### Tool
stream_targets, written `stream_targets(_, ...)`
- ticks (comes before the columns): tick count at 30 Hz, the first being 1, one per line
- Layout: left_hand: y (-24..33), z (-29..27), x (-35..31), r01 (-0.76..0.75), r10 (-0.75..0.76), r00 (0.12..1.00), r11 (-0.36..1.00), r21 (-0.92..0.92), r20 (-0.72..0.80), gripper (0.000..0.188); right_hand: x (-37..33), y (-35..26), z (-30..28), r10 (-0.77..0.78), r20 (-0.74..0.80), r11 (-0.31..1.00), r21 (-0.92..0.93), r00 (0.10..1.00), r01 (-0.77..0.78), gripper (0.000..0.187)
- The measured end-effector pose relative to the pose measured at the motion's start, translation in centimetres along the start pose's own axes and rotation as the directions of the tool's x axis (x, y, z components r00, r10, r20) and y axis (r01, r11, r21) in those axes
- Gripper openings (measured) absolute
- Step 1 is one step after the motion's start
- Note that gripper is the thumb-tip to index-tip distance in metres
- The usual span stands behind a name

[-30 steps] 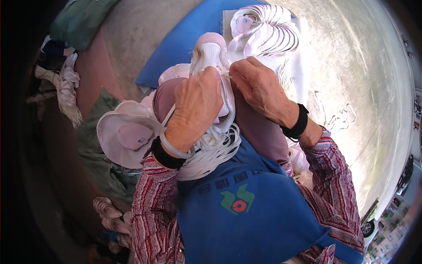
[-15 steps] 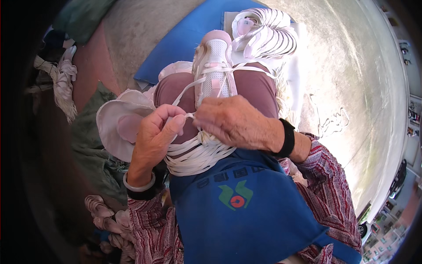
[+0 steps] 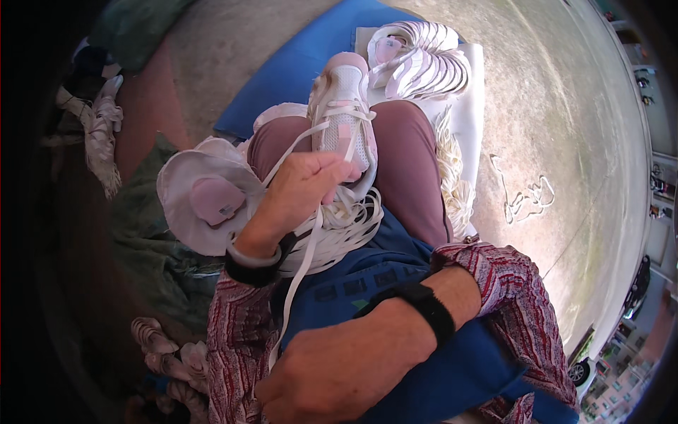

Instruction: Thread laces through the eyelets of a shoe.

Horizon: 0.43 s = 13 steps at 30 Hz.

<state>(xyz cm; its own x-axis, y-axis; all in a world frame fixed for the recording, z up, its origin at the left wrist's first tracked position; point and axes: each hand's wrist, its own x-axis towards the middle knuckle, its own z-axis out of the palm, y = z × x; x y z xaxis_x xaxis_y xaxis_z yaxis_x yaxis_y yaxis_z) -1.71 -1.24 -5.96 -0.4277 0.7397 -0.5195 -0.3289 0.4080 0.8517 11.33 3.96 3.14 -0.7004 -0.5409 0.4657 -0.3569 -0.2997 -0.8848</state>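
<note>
A white and pink shoe upper (image 3: 347, 88) lies lengthwise between my knees, its toe pointing away from me. My left hand (image 3: 300, 185) is closed in a pinch at its near end, over the lacing; the fingertips partly hide what they grip, which looks like the lace. From there a flat white shoelace (image 3: 299, 272) runs down across my lap to my right hand (image 3: 346, 371). That hand is closed low over the apron, near the lower edge, with the lace's far end inside its fist. Beneath the upper, a bundle of loose white laces (image 3: 364, 230) rests on my lap.
A fanned stack of shoe uppers (image 3: 427, 60) lies on a white sheet beyond my right knee. Another upper (image 3: 212, 187) sits by my left knee. More laces (image 3: 455, 191) hang beside my right thigh. A stray lace (image 3: 522, 201) lies on the concrete floor.
My right hand has pulled back from the shoe upper toward my body, drawing the lace out long. My left hand has moved right, onto the upper's near end.
</note>
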Motion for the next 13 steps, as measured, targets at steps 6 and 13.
stream_targets(6, -3.5, -3.5, -5.9, -0.137, 0.129, 0.991, 0.952, 0.276, 0.047, 0.021, -7.5, 2.7, -5.5, 0.266, -0.528, 0.759, -0.402, 0.807, -0.513, 0.014)
stream_targets(13, -4.3, -1.1, -5.9, -0.155, 0.137, 0.988, 0.872, 0.465, 0.072, 0.021, -11.9, 6.0, -10.7, 0.117, -0.806, 0.477, -0.466, 0.580, -0.745, 0.015)
